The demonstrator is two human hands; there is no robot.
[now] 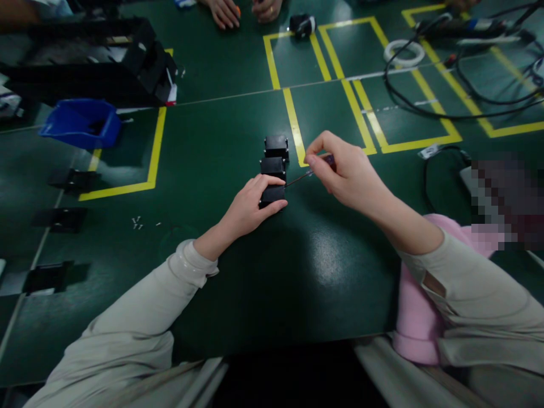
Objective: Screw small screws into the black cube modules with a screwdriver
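Observation:
Three small black box-shaped parts stand in a column at the middle of the green table. My left hand (250,207) grips the nearest black part (272,195) between thumb and fingers. In my right hand (346,173) is a screwdriver (302,175), its handle mostly covered by the fingers. The thin shaft points left, and its tip is at the right side of the held part, by a corner. Just beyond lie the middle black part (272,165) and the far black part (276,145), with small shiny screws at their edges.
Several loose screws (136,222) lie to the left. Farther left are a blue bin (83,122), more black parts (62,220) and a long black rack (85,62). Another person's hands (225,12) rest at the far edge. Cables and a white tape roll (403,52) lie right.

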